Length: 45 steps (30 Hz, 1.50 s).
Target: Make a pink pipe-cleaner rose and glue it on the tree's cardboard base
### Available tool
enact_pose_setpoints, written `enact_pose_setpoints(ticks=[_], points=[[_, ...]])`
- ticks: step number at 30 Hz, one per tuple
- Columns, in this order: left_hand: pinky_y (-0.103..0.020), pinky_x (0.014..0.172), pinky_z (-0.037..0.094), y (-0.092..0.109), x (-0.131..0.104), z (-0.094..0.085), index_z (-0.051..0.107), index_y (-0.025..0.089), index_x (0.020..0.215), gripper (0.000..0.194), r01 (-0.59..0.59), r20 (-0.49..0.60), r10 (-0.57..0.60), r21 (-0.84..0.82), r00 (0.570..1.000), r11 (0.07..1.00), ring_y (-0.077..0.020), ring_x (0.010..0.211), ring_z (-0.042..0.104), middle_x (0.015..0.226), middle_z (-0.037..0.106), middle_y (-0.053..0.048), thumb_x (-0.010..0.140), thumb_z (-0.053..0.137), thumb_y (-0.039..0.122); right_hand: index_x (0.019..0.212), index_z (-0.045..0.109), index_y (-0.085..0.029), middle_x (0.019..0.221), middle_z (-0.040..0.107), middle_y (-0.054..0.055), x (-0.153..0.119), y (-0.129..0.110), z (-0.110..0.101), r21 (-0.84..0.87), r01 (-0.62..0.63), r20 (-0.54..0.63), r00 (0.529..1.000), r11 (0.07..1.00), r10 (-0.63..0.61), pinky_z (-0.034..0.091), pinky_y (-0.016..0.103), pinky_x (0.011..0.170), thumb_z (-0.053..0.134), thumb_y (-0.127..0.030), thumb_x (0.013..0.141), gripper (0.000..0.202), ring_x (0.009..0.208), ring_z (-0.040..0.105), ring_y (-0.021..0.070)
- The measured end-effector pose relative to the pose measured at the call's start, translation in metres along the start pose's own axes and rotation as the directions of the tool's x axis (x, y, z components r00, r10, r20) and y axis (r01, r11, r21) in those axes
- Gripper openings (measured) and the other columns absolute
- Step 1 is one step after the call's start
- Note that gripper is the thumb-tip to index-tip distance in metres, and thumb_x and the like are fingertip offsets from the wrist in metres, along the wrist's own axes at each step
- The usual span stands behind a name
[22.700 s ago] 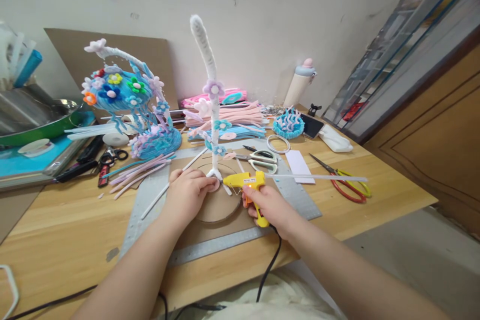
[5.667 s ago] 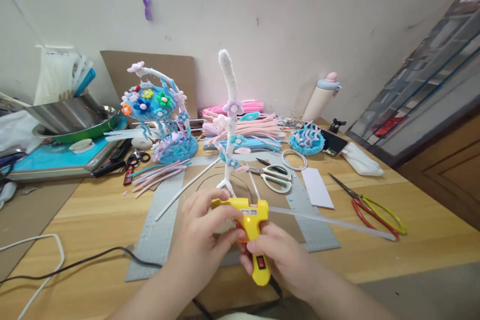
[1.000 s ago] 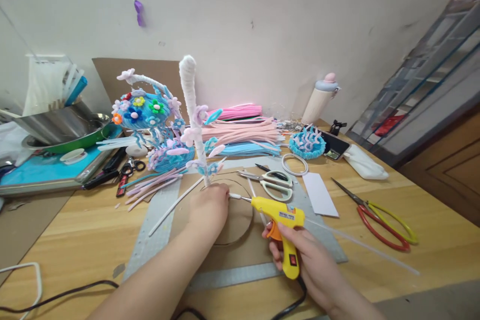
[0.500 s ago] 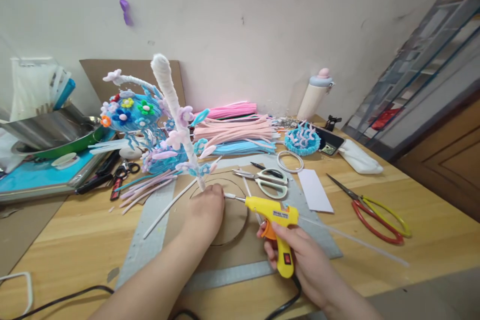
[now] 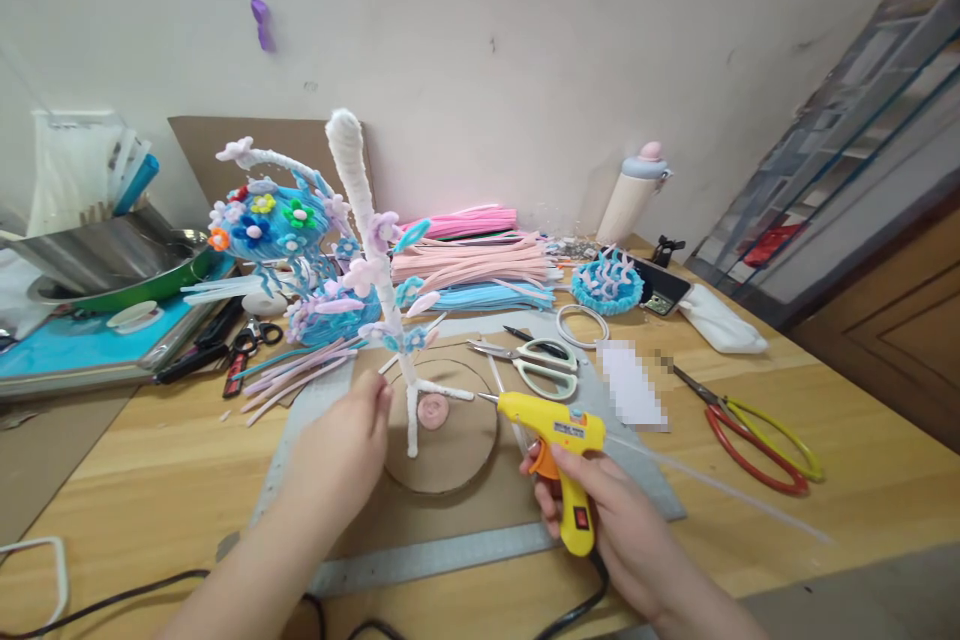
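Note:
A white wrapped stand (image 5: pixel 358 182) with lilac and blue fuzzy flowers rises over a round cardboard disc (image 5: pixel 457 455), its white legs spread at the bottom. My left hand (image 5: pixel 349 435) is closed beside the stand's base, at its left; what its fingers grip is hidden. In my right hand (image 5: pixel 581 490) is a yellow glue gun (image 5: pixel 551 420), its nozzle near the end of the right leg, a clear glue stick out of its back. A pink coil (image 5: pixel 433 411) lies between the legs.
Around the cutting mat (image 5: pixel 435 557) lie white-handled scissors (image 5: pixel 544 367), red-and-yellow scissors (image 5: pixel 757 445), a white ring (image 5: pixel 582 325) and pipe-cleaner bundles (image 5: pixel 472 263). A blue flowered piece (image 5: pixel 281 225) stands behind at left; a bottle (image 5: pixel 631 195) stands by the wall.
My left hand has moved left and down off the stand's lower end, uncovering its legs and the pink coil. The glue gun stays in my right hand, nearly unmoved.

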<state>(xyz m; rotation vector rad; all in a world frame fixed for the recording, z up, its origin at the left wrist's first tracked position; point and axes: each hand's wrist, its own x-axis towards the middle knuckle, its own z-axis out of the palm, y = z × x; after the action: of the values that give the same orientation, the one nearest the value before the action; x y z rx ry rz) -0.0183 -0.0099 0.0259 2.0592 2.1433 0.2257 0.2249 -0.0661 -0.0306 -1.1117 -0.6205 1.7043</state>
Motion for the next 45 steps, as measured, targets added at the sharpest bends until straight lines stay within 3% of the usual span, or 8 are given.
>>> enact_pose_setpoints(ticks=[3, 7, 12, 19, 27, 35, 41, 45], points=[[-0.035, 0.062, 0.044, -0.02, 0.001, -0.002, 0.052, 0.02, 0.102, 0.03, 0.069, -0.083, -0.067, 0.02, 0.994, 0.997, -0.0281, 0.08, 0.065, 0.085, 0.067, -0.01, 0.094, 0.025, 0.029, 0.089, 0.066, -0.015, 0.082, 0.065, 0.005, 0.001, 0.0, 0.001, 0.016, -0.001, -0.012, 1.0, 1.0, 0.001, 0.045, 0.022, 0.047, 0.071, -0.044, 0.076, 0.032, 0.056, 0.052, 0.0108], [-0.037, 0.092, 0.042, -0.021, -0.007, 0.013, 0.043, 0.016, 0.126, 0.041, -0.035, -0.117, 0.036, 0.005, 0.992, 0.999, -0.0262, 0.114, 0.054, 0.121, 0.058, -0.013, 0.09, 0.037, 0.034, 0.09, 0.068, -0.015, 0.075, 0.065, 0.003, 0.003, 0.005, 0.002, 0.073, 0.025, -0.012, 1.0, 0.997, -0.024, 0.048, 0.023, 0.056, 0.072, -0.038, 0.076, 0.027, 0.062, 0.056, 0.0128], [-0.046, 0.1, 0.037, -0.001, -0.027, 0.031, 0.051, 0.011, 0.124, 0.076, -0.11, -0.037, 0.115, 0.11, 0.993, 0.988, -0.0369, 0.121, 0.047, 0.126, 0.055, -0.019, 0.068, 0.065, 0.061, 0.098, 0.068, -0.019, 0.108, 0.068, 0.007, 0.009, 0.01, -0.001, 0.156, 0.073, -0.055, 0.996, 0.985, -0.066, 0.052, 0.032, 0.079, 0.077, -0.032, 0.071, 0.031, 0.091, 0.065, 0.0211], [-0.045, 0.104, 0.036, -0.01, -0.021, 0.035, 0.045, 0.008, 0.133, 0.09, -0.144, -0.003, 0.144, 0.038, 0.99, 0.989, -0.0354, 0.125, 0.045, 0.135, 0.051, -0.02, 0.061, 0.075, 0.052, 0.109, 0.066, -0.023, 0.12, 0.066, 0.005, 0.014, 0.005, 0.017, 0.221, 0.079, 0.003, 0.997, 0.972, -0.082, 0.036, 0.039, 0.108, 0.078, -0.027, 0.071, 0.04, 0.124, 0.051, 0.0241], [-0.043, 0.112, 0.032, -0.026, -0.021, 0.036, 0.03, 0.015, 0.144, 0.07, -0.21, -0.03, 0.208, -0.175, 0.978, 0.962, -0.0255, 0.134, 0.038, 0.146, 0.042, -0.012, 0.079, 0.055, 0.024, 0.111, 0.065, -0.025, 0.127, 0.062, 0.007, 0.003, 0.018, 0.024, 0.307, 0.005, 0.03, 0.999, 0.952, -0.015, 0.044, 0.046, 0.101, 0.079, -0.027, 0.072, 0.041, 0.125, 0.049, 0.0281], [-0.041, 0.112, 0.033, -0.038, 0.003, 0.04, 0.03, 0.019, 0.144, 0.083, -0.286, -0.025, 0.301, -0.391, 0.953, 0.875, -0.0217, 0.136, 0.036, 0.15, 0.037, -0.006, 0.064, 0.043, 0.005, 0.108, 0.066, -0.019, 0.123, 0.064, 0.014, -0.016, 0.029, 0.015, 0.324, -0.107, 0.025, 0.994, 0.94, 0.105, 0.042, 0.051, 0.1, 0.083, -0.029, 0.065, 0.047, 0.115, 0.058, 0.0344], [-0.05, 0.107, 0.029, -0.017, -0.013, 0.035, 0.054, 0.022, 0.123, 0.041, -0.398, -0.181, 0.365, -0.208, 0.913, 0.893, -0.0265, 0.128, 0.042, 0.136, 0.052, -0.008, 0.084, 0.045, 0.019, 0.106, 0.066, -0.021, 0.12, 0.065, 0.008, -0.008, 0.016, 0.018, 0.369, -0.009, -0.02, 1.0, 0.93, 0.017, 0.042, 0.045, 0.101, 0.08, -0.024, 0.066, 0.042, 0.116, 0.057, 0.0291], [-0.047, 0.105, 0.027, -0.003, -0.03, 0.036, 0.055, 0.028, 0.125, 0.036, -0.485, -0.143, 0.474, -0.053, 0.869, 0.873, -0.0241, 0.123, 0.048, 0.131, 0.059, -0.002, 0.09, 0.048, 0.029, 0.094, 0.068, -0.023, 0.099, 0.068, 0.003, -0.002, 0.006, 0.018, 0.363, 0.007, -0.039, 0.999, 0.932, 0.008, 0.051, 0.033, 0.076, 0.07, -0.011, 0.06, 0.036, 0.089, 0.063, 0.02]])
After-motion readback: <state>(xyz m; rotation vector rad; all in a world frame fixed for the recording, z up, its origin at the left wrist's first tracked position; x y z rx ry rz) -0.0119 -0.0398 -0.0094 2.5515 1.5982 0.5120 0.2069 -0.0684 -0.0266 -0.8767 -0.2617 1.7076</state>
